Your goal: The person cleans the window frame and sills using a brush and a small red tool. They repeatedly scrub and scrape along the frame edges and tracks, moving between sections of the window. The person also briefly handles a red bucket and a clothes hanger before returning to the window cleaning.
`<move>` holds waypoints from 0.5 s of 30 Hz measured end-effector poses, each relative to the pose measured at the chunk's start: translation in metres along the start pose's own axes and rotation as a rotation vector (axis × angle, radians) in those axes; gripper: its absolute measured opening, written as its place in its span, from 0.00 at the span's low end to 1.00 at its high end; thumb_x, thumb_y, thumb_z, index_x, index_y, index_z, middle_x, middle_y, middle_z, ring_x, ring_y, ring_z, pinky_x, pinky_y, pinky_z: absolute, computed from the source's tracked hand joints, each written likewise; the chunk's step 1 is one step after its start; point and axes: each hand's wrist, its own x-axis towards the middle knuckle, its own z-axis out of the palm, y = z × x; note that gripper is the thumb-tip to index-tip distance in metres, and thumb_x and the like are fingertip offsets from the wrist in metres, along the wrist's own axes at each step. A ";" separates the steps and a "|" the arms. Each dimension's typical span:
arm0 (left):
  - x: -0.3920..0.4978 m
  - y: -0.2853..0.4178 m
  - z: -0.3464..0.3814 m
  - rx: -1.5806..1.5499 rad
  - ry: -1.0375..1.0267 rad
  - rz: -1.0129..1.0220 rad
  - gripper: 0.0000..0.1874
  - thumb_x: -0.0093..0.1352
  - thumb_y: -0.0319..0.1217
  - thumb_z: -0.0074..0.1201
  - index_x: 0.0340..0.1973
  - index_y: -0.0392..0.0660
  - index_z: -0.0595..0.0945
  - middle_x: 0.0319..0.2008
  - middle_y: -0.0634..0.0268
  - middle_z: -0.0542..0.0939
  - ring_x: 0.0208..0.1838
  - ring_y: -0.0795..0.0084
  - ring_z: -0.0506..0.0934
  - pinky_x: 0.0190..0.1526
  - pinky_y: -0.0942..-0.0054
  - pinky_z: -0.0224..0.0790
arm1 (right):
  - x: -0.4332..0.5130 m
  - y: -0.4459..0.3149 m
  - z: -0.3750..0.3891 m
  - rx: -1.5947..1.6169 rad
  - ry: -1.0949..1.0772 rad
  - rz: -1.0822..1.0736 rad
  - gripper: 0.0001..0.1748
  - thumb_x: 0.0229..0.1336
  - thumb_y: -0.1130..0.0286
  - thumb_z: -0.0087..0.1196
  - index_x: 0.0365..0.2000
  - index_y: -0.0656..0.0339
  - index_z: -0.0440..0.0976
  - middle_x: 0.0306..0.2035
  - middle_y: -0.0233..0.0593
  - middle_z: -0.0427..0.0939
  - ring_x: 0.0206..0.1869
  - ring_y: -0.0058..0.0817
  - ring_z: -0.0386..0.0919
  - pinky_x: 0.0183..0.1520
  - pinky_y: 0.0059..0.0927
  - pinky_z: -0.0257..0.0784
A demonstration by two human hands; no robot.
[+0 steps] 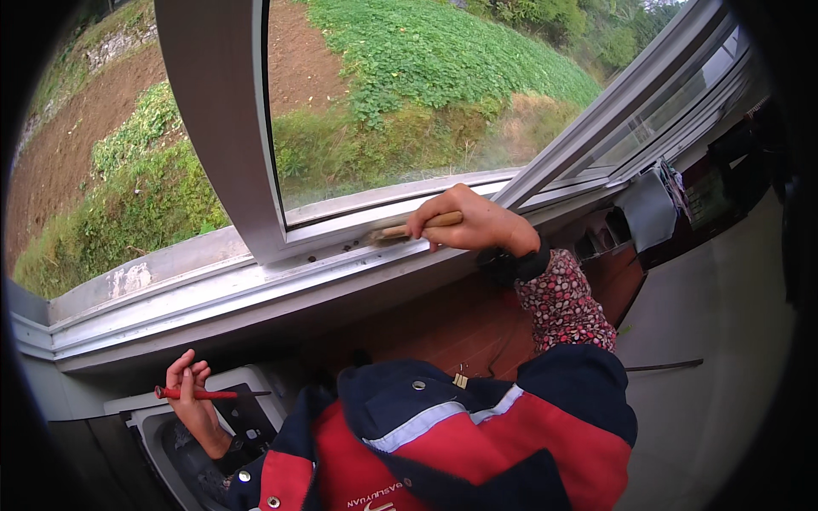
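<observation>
My right hand (476, 220) is closed around the wooden handle of a brush (390, 235). The bristles rest on the lower track of a white sliding window frame (211, 295), blurred at their tip. Several dark crumbs of dirt (348, 246) lie in the track just left of the bristles. Lower left, my left hand (192, 399) holds a red-handled screwdriver (198, 394) between thumb and fingers, its dark shaft pointing right, away from the window. A black cuff circles the right wrist above a flowered sleeve.
An upright sash stile (214, 121) and its glass stand behind the track; another slanted sash (607, 102) is at the right. Below my left hand is a light-rimmed tub or appliance (150, 441). Papers (652, 204) and a shelf are further right, above a reddish floor (409, 326).
</observation>
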 end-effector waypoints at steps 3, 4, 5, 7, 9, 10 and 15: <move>-0.005 -0.001 -0.002 -0.003 0.047 -0.016 0.11 0.75 0.22 0.46 0.50 0.32 0.78 0.52 0.50 0.80 0.43 0.68 0.83 0.46 0.73 0.80 | -0.039 0.011 -0.039 -0.421 0.141 0.251 0.10 0.47 0.78 0.53 0.30 0.67 0.82 0.24 0.52 0.81 0.24 0.40 0.81 0.33 0.34 0.76; -0.004 -0.002 -0.001 -0.022 0.034 -0.022 0.11 0.75 0.22 0.46 0.50 0.32 0.78 0.52 0.50 0.80 0.43 0.68 0.83 0.47 0.73 0.80 | -0.048 0.005 -0.041 -0.606 0.130 0.184 0.11 0.44 0.78 0.53 0.29 0.68 0.82 0.24 0.57 0.78 0.24 0.47 0.78 0.33 0.37 0.75; -0.003 -0.003 0.000 -0.017 0.061 -0.027 0.10 0.75 0.22 0.46 0.50 0.32 0.78 0.51 0.50 0.80 0.43 0.68 0.83 0.47 0.73 0.80 | -0.054 -0.005 -0.041 -0.630 0.102 0.140 0.10 0.47 0.79 0.53 0.31 0.68 0.82 0.23 0.51 0.81 0.24 0.39 0.81 0.32 0.33 0.76; -0.001 -0.005 0.004 -0.033 0.041 -0.028 0.10 0.75 0.21 0.46 0.49 0.32 0.78 0.50 0.50 0.81 0.43 0.68 0.83 0.47 0.73 0.80 | -0.060 -0.036 -0.025 -0.204 0.082 0.083 0.09 0.51 0.81 0.54 0.34 0.67 0.82 0.27 0.44 0.84 0.26 0.28 0.82 0.32 0.28 0.76; 0.004 -0.005 0.012 -0.085 -0.005 -0.021 0.10 0.75 0.21 0.46 0.49 0.31 0.78 0.48 0.50 0.82 0.43 0.68 0.84 0.46 0.73 0.80 | -0.039 -0.061 0.006 0.007 0.068 -0.157 0.10 0.54 0.83 0.55 0.36 0.66 0.82 0.30 0.39 0.84 0.29 0.21 0.82 0.33 0.24 0.77; 0.006 -0.002 0.013 -0.074 -0.018 -0.021 0.10 0.75 0.21 0.46 0.49 0.31 0.78 0.48 0.50 0.82 0.42 0.67 0.84 0.46 0.72 0.81 | -0.020 -0.073 0.025 0.072 0.014 -0.255 0.10 0.54 0.82 0.55 0.37 0.66 0.81 0.31 0.41 0.84 0.28 0.23 0.82 0.34 0.25 0.77; 0.007 0.009 0.025 -0.058 -0.099 -0.019 0.10 0.75 0.20 0.45 0.49 0.30 0.78 0.48 0.48 0.82 0.42 0.65 0.85 0.45 0.71 0.82 | 0.098 -0.116 0.140 0.155 -0.187 -0.742 0.09 0.55 0.79 0.57 0.38 0.66 0.81 0.30 0.42 0.84 0.29 0.26 0.83 0.33 0.28 0.76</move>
